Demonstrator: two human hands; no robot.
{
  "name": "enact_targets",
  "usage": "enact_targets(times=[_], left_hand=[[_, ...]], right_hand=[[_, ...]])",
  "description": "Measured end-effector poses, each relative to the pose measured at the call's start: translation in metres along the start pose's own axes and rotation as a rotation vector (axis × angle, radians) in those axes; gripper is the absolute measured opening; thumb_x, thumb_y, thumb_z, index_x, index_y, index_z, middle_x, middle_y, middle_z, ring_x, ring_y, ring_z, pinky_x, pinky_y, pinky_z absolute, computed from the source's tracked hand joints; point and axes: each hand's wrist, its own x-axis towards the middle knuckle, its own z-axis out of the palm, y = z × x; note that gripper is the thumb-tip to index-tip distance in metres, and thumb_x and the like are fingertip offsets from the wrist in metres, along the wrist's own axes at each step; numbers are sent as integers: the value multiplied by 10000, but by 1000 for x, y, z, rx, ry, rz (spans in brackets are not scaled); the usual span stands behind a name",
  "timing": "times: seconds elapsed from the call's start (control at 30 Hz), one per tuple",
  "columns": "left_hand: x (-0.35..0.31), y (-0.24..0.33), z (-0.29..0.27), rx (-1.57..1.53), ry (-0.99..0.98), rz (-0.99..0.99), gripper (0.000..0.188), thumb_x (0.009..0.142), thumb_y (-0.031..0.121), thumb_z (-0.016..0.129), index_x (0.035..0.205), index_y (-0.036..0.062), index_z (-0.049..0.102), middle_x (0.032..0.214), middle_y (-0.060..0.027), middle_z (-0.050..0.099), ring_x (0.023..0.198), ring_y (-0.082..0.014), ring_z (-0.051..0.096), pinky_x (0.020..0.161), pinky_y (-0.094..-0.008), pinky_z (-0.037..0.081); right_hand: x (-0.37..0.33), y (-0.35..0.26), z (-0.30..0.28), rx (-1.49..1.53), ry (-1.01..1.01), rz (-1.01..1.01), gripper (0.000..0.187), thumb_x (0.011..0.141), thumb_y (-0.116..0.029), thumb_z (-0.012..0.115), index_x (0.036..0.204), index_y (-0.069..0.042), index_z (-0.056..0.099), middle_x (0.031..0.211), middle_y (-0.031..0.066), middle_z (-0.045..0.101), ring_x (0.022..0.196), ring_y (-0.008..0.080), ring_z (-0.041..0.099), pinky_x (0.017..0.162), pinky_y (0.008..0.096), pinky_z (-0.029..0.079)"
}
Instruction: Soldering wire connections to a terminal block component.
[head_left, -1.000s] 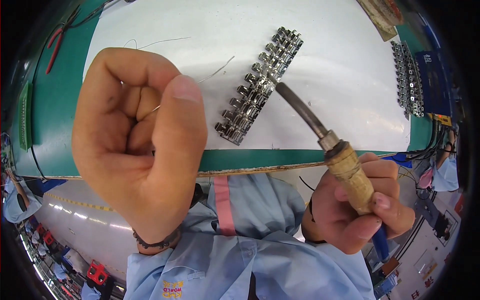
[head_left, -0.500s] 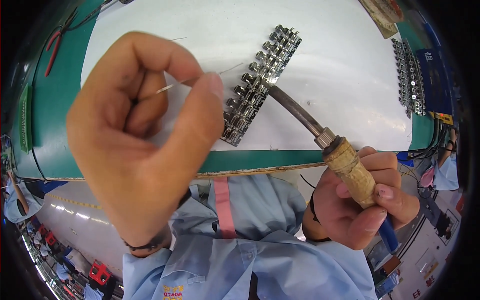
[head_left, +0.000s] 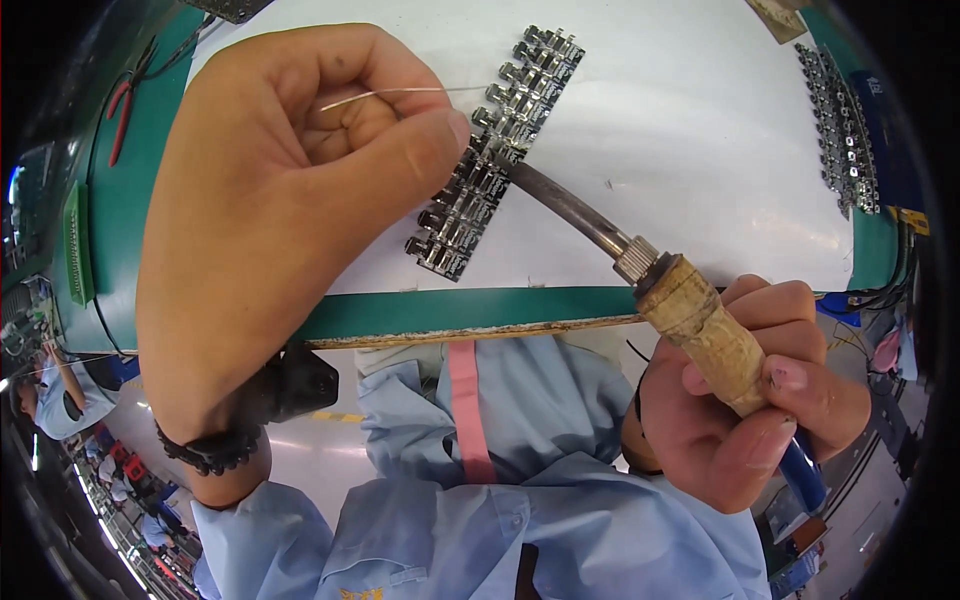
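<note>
A dark panel of small circuit boards (head_left: pixel 490 160) with rows of shiny metal connectors lies slantwise on the white sheet. My left hand (head_left: pixel 330 160) pinches a thin solder wire (head_left: pixel 395 91) between thumb and forefinger, just left of the panel; the wire's far end reaches the connectors. In my right hand (head_left: pixel 750 400) is a soldering iron (head_left: pixel 700 330), held by its tan, worn handle with a blue cord end below. The iron's tip rests at the panel's right side, about mid-length. My left thumb hides part of the panel's left edge.
A second connector panel (head_left: pixel 840 130) lies at the right of the white sheet (head_left: pixel 680 120). On the green mat at left are red-handled pliers (head_left: pixel 122 115) and a green circuit board (head_left: pixel 77 243). A brownish block (head_left: pixel 778 18) sits at the far right. People sit in the background.
My left hand has moved up and turned, bringing the solder wire's end to the connectors. The iron's tip has shifted slightly left along the panel in the picture.
</note>
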Motion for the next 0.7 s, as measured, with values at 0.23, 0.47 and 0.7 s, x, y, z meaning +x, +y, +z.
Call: enact_targets(times=[0.23,0.47,0.7], left_hand=[[3,5,-10,24,-94,-75,86,897,72,672,906,8,614,757,48,594,665,3,482,607,-169,364],[7,7,-12,168,-101,-86,111,867,92,698,886,11,625,741,30,595,630,-28,490,598,-182,374],[5,8,-10,142,-78,-60,98,850,85,691,861,16,621,729,15,607,605,-43,523,592,-186,408]], right_hand=[[-2,-6,1,-13,-62,41,232,999,-283,493,1106,-78,498,670,58,535,637,159,442,538,303,326],[-2,-6,4,-10,-57,37,233,999,-285,491,1099,-75,497,658,61,535,628,157,437,537,300,324],[3,-8,7,-45,-102,15,232,994,-281,485,1087,-69,496,637,56,526,620,151,435,535,300,323]])
